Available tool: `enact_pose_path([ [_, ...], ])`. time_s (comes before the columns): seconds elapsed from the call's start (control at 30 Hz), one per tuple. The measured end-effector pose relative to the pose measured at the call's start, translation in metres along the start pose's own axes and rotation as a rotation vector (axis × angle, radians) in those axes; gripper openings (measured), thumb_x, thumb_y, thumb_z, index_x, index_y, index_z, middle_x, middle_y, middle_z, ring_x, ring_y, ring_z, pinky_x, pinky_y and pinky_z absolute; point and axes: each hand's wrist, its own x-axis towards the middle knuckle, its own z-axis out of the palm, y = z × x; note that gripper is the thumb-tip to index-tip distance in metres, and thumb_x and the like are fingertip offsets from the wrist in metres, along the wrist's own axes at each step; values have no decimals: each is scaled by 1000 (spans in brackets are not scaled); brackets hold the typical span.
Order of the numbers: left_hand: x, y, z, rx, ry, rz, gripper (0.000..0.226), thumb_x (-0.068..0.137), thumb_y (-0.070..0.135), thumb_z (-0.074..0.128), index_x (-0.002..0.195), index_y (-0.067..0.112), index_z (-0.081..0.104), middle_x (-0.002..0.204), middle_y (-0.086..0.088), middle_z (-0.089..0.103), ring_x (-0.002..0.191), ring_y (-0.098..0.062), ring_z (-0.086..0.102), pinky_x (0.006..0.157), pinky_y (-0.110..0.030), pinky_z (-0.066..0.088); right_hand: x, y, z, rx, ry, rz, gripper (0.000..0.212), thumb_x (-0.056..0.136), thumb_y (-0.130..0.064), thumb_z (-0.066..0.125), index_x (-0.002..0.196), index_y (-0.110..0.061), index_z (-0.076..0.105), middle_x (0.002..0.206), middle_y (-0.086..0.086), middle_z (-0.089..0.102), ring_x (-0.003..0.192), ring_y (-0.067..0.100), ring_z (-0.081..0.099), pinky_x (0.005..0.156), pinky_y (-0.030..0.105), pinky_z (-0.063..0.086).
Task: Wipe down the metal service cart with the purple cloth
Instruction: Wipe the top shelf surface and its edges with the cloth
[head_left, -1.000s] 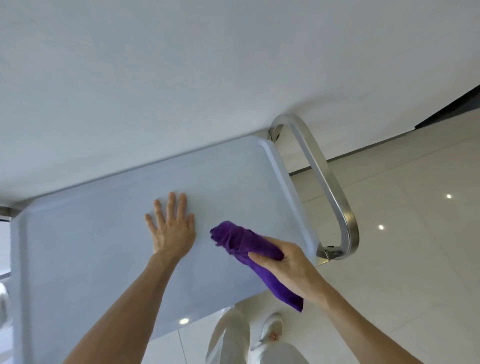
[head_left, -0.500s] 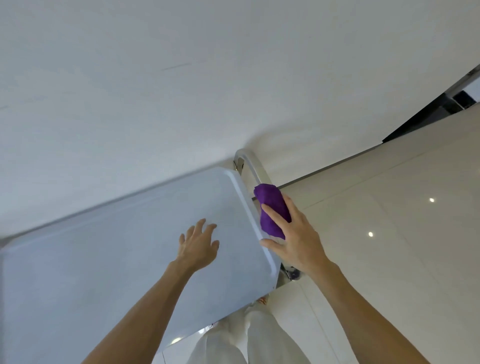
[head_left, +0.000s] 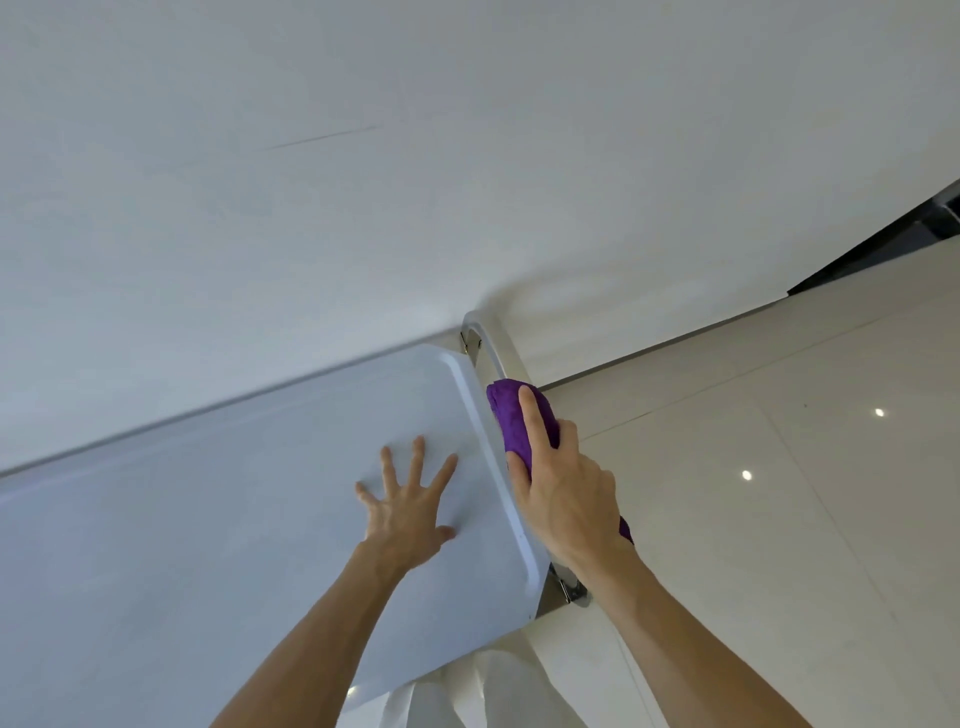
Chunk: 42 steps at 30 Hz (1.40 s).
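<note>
The metal service cart has a flat, smooth top with a soft grey-blue shine. A low raised rim runs round it, and its corners are rounded. It stands right up against a plain white wall. At its right end a shiny silver handle bends like a curved tube, and small metal brackets join it to the cart.

The purple cloth looks soft and fuzzy, like a towel. It is bunched into a fat roll on the handle bar, just beside the cart's right rim. The right hand has its grip on the cloth: the pointing finger lies straight along the top, the thumb presses the near side, and the other fingers curl round it. A small purple end sticks out behind the hand.

The left hand lies flat on the cart top with its fingers spread wide and straight. It holds nothing.

The floor is made of big, glossy, cream tiles with thin lines between them, and small bright lights shine back from it. A bit of white clothing shows below the cart's near edge.

A second ago the cloth was on the cart top, near its right end. Now it is off the top and on the handle. Half a second ago the left hand was lifted with bent fingers; now it is pressed flat.
</note>
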Motion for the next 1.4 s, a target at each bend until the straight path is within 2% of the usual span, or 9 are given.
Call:
enact_pose_path([
  [0.17,5,1,5,57,14,-2,99,88,61,58,153,40,-13,161,-9,-27,143,-52,-18,105,-74,26,82,-26,-5,30,35,-33,67,98,-41,48,156,-25,20,89,11,46,48,26,41,46,29,33],
  [0.23,7,1,5,70,5,-2,99,89,61,57,153,40,-15,160,-10,-28,143,-53,-18,105,-73,27,119,-36,-7,71,-41,-28,61,97,-38,48,152,-26,25,89,10,40,58,31,48,54,33,34],
  [0.33,8,1,6,76,-15,-2,99,90,59,56,152,40,-18,159,-9,-31,142,-53,-21,105,-74,26,170,-45,-7,149,-204,-20,46,92,-31,50,137,-23,42,95,11,52,76,34,50,67,35,36],
  [0.47,9,2,4,63,-38,-1,98,91,58,57,152,40,-18,159,-8,-32,142,-53,-22,106,-75,25,187,-49,-11,182,-304,5,40,90,-26,50,129,-21,50,84,2,47,82,33,50,70,33,37],
  [0.57,8,3,2,57,-48,-8,98,91,58,57,152,40,-17,160,-8,-31,143,-53,-21,106,-75,25,153,-39,-8,235,-166,-31,50,94,-31,47,143,-29,39,94,10,46,77,38,52,68,34,38],
  [0.8,8,5,3,53,-42,-10,99,89,60,57,153,40,-16,160,-8,-30,143,-53,-20,104,-76,25,35,0,-1,131,33,-89,68,98,-39,47,158,-31,16,108,10,54,57,21,48,50,30,46],
  [1.07,7,4,3,11,-40,9,101,89,55,61,154,39,-14,160,-8,-30,142,-53,-23,104,-78,22,-73,32,29,212,239,-54,57,98,-34,56,151,-22,40,133,14,56,88,23,68,61,30,61],
  [1.23,6,4,3,-2,-34,24,99,90,54,61,154,38,-12,160,-9,-29,142,-53,-22,103,-79,20,-105,42,62,288,351,-14,52,100,-37,54,147,-21,39,139,17,45,108,32,64,73,35,63],
  [1.4,4,-1,5,-51,-23,49,96,91,51,62,155,39,-8,161,-6,-28,144,-49,-23,105,-78,15,-143,45,94,325,350,24,60,90,-22,70,142,-20,40,141,21,36,114,40,59,75,45,63],
])
